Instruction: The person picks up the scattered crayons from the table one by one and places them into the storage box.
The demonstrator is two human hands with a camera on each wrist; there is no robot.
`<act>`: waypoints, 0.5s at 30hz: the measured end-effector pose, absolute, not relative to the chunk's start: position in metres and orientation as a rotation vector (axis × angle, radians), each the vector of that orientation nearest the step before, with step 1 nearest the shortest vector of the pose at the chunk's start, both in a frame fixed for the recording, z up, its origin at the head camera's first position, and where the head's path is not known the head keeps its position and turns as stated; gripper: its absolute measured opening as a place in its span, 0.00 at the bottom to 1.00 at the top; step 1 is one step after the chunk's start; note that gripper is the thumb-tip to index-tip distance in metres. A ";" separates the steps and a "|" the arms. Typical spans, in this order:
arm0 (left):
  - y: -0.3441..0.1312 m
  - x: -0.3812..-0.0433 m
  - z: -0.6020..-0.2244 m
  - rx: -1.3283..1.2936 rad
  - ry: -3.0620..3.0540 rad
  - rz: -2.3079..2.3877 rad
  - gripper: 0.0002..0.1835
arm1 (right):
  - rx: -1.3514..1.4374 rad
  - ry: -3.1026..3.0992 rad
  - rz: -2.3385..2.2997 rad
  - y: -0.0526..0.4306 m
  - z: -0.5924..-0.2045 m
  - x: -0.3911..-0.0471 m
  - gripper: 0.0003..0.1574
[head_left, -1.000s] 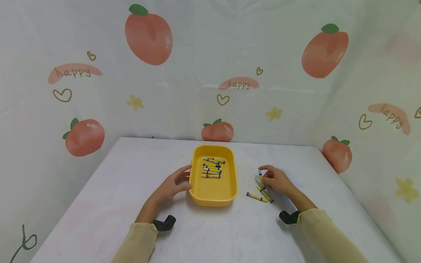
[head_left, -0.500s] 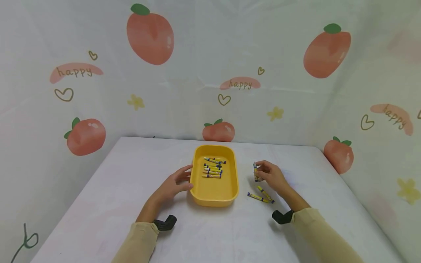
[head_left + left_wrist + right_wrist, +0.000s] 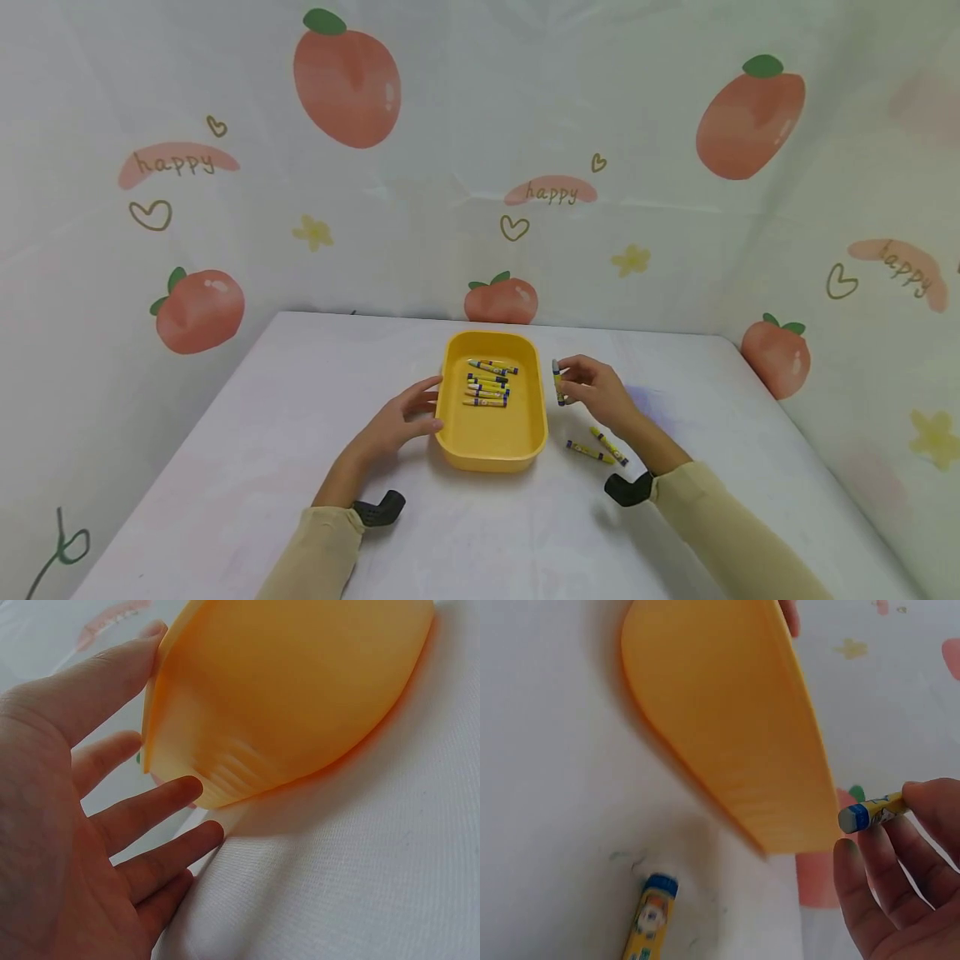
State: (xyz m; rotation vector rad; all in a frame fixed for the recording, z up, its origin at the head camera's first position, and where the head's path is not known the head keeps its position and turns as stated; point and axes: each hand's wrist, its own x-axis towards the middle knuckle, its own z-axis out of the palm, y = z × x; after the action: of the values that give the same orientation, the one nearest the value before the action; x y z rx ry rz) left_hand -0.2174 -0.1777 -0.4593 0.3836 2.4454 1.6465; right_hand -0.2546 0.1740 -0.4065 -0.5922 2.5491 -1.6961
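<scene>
A yellow tray (image 3: 491,437) stands on the table with several crayons (image 3: 487,392) lying in its far half. My left hand (image 3: 397,421) rests at the tray's left side; in the left wrist view its fingers (image 3: 161,806) are spread and fairly straight, with the thumb at the rim. Just right of the tray, my right hand (image 3: 600,392) pinches a crayon (image 3: 558,383) between thumb and fingers. The crayon is held nearly upright in the head view, and its greyish end (image 3: 847,820) shows in the right wrist view.
Two more crayons lie on the white table (image 3: 480,533) to the right of the tray: one yellow crayon (image 3: 590,452) and another (image 3: 609,446) beside it. A white sheet printed with peaches (image 3: 501,300) hangs behind the table.
My right hand has lifted the crayon from beside the other two and carried it left, close to the tray's right rim. The left hand has stayed at the tray.
</scene>
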 end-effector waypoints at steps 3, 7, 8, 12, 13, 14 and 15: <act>-0.177 -0.217 -0.459 0.382 2.449 1.645 0.40 | -0.623 2.563 -1.674 0.164 -0.402 -0.253 0.17; -0.177 -0.217 -0.458 0.374 2.455 1.638 0.40 | -0.675 2.575 -1.631 0.155 -0.400 -0.256 0.15; -0.177 -0.217 -0.458 0.374 2.456 1.635 0.40 | -0.690 2.574 -1.611 0.153 -0.399 -0.257 0.16; -0.176 -0.216 -0.458 0.375 2.460 1.626 0.40 | -0.768 2.594 -1.499 0.145 -0.395 -0.260 0.14; -0.176 -0.216 -0.458 0.378 2.460 1.625 0.40 | -0.782 2.610 -1.461 0.143 -0.393 -0.261 0.14; -0.176 -0.216 -0.458 0.377 2.463 1.623 0.40 | -0.798 2.626 -1.424 0.141 -0.391 -0.263 0.14; -0.176 -0.216 -0.457 0.377 2.462 1.627 0.40 | -0.827 2.648 -1.381 0.139 -0.389 -0.265 0.13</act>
State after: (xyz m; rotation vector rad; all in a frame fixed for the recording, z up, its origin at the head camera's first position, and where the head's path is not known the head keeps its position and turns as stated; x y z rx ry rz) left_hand -0.2161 -0.1765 -0.4574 0.3769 2.4615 1.6267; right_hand -0.2646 0.1385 -0.3893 -0.8274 2.6483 -1.3806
